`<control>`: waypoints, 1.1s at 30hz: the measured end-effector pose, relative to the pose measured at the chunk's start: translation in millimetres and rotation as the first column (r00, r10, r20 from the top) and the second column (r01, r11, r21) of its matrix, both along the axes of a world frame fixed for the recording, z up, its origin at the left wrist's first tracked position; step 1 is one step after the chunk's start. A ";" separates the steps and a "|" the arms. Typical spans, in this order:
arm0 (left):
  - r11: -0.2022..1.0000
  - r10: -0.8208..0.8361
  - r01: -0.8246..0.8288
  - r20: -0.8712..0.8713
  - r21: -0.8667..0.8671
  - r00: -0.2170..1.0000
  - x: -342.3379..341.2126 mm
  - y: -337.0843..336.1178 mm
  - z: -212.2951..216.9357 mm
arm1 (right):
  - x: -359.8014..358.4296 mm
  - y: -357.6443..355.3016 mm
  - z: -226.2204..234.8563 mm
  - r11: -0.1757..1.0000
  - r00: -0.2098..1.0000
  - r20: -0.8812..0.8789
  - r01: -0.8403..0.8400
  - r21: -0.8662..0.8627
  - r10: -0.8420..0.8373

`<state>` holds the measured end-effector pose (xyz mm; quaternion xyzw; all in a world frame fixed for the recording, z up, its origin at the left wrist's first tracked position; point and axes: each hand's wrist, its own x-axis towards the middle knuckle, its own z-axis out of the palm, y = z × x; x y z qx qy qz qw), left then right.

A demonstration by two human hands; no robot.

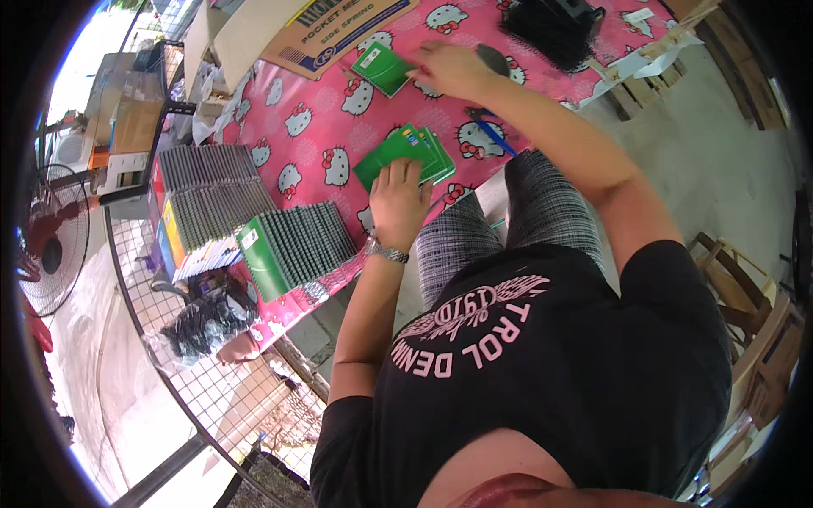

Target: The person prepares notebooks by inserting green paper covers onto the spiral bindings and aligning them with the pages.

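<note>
My left hand [398, 201], with a metal watch at its wrist, lies palm down on a small fanned pile of green notebooks [396, 154] at the table's near edge. Its fingers rest flat on the top cover. Farther off, my right hand [453, 69] is at the right edge of a single green spiral notebook [381, 69]. Thumb and fingers meet that edge, the grip partly hidden. Beneath everything spreads a pink cat-patterned tablecloth [309, 161]. A blue pen [495, 137] lies right of the pile.
On the left stand a row of green spiral notebooks [292, 245] and taller stacked notebooks [212, 195]. A cardboard box [339, 38] is at the far side, a black bristly object [555, 34] at far right. Beyond the left edge are a wire mesh [207, 381] and a fan [55, 245].
</note>
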<state>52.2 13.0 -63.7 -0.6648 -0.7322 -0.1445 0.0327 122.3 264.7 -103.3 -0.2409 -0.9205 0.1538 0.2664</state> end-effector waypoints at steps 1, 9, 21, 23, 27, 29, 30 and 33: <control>1.000 -0.010 0.010 -0.003 -0.006 1.000 1.2 1.8 -0.1 | -28.7 -2.5 2.4 0.988 0.993 0.120 0.010 -0.154 0.008; 0.999 0.040 -0.040 0.029 0.014 0.999 6.7 -1.8 -2.3 | -113.9 -10.3 -12.7 1.000 0.849 0.528 -0.017 -0.001 0.015; 1.000 -0.008 0.008 0.022 0.024 1.000 -1.3 -4.0 -12.1 | 32.4 81.0 -15.6 0.924 0.996 -0.049 0.091 0.371 -0.078; 0.999 -0.034 0.034 0.020 -0.010 0.999 -0.9 0.1 -5.7 | 59.6 80.4 -22.0 0.917 0.928 -0.032 0.371 0.148 -0.370; 0.996 -0.069 0.070 0.023 -0.063 0.997 -1.4 6.7 2.2 | 41.0 51.9 -34.6 0.982 0.975 -0.142 0.161 -0.096 -0.173; 0.994 -0.057 0.058 0.019 -0.088 0.998 -6.6 -2.0 1.0 | 1.4 4.0 -13.0 0.983 0.989 0.150 0.027 -0.180 0.000; 0.994 -0.067 0.068 0.014 -0.090 0.998 -7.5 -0.6 3.2 | -10.3 -7.3 -14.5 0.993 0.954 0.300 0.027 -0.115 0.009; 0.996 -0.072 0.073 0.027 -0.046 0.997 -4.3 1.3 1.1 | -11.6 -15.7 -32.0 0.994 0.934 0.343 -0.107 -0.008 0.103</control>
